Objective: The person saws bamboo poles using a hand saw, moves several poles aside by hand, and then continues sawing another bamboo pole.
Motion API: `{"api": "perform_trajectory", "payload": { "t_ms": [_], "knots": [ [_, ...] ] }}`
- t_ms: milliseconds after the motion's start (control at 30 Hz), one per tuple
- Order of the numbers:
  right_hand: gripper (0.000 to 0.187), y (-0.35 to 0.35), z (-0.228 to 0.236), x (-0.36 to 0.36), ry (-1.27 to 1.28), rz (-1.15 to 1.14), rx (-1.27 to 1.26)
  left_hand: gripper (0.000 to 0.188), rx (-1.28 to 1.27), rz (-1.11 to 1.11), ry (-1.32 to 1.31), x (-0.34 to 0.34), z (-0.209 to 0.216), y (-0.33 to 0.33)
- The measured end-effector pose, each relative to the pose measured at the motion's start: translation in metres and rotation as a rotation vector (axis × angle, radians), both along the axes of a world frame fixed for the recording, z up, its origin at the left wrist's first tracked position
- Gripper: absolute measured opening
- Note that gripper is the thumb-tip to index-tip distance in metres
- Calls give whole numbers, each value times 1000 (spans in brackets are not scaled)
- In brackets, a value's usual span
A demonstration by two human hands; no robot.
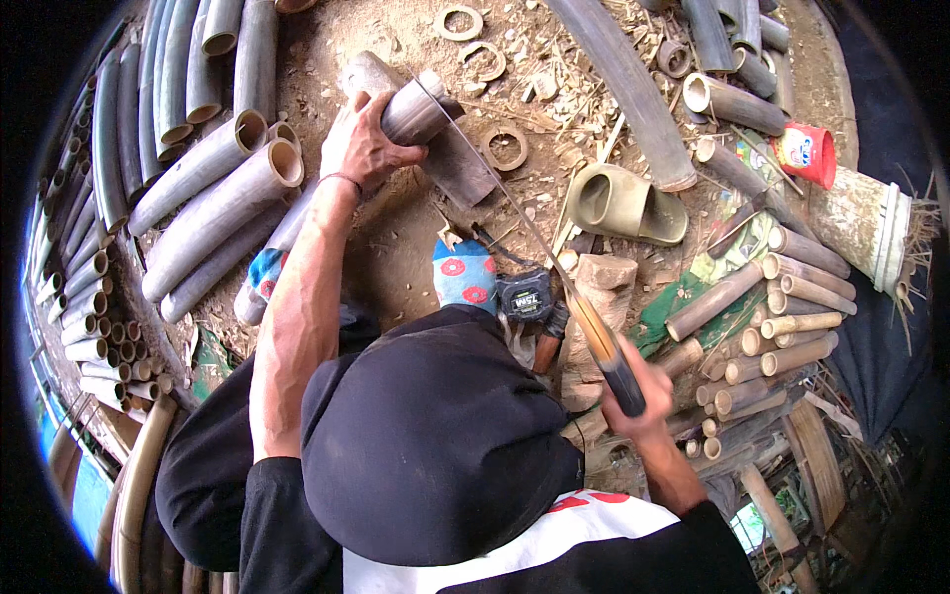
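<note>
My left hand (366, 147) grips a short dark bamboo tube (414, 114), with the thumb and fingers around it. Under and beside that tube lies another bamboo piece (462, 170) on the ground. In my right hand (641, 388), slightly blurred, is the dark and wooden handle of a handsaw (517, 208). Its long thin blade slants up and left, and the far end meets the held tube near its pale cut end. Whether the teeth are inside the bamboo I cannot tell.
Bamboo poles (223, 213) are stacked at the left, and short bamboo lengths (777, 366) at the right. Nearby are a tape measure (526, 296), my blue patterned sock (465, 280), an olive slipper (626, 203), a wood block (601, 282) and cut bamboo rings (505, 148). A red container (807, 153) stands farther right.
</note>
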State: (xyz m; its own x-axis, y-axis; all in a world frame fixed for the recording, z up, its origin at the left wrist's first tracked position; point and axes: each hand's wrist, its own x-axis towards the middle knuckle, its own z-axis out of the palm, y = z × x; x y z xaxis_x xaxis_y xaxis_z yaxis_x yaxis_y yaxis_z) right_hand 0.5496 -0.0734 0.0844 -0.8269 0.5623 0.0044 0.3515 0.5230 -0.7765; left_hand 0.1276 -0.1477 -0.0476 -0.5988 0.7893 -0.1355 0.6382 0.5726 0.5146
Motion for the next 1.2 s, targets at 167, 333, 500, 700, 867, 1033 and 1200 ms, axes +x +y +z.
{"api": "perform_trajectory", "payload": {
  "t_ms": [167,333,500,700,867,1033,1200],
  "knots": [
    [53,10,-21,-29,88,-12,26,81,-38,-21,-13,0,8,5],
    [58,48,-104,-188,327,-105,-63,83,4,-53,66,0,3,11],
    [65,70,-80,-187,428,-59,182,87,-109,-19,-55,3,24,16],
    [75,99,-133,-197,138,89,558,87,-116,-107,-330,-7,125,-49],
    [91,75,-145,-174,-177,249,554,82,-98,-259,-484,23,274,-142],
    [72,53,-144,-147,-39,131,689,74,18,-286,-406,37,305,-238],
    [59,37,-177,-84,-34,12,361,67,56,-134,-358,62,318,-300]
  ]
}}
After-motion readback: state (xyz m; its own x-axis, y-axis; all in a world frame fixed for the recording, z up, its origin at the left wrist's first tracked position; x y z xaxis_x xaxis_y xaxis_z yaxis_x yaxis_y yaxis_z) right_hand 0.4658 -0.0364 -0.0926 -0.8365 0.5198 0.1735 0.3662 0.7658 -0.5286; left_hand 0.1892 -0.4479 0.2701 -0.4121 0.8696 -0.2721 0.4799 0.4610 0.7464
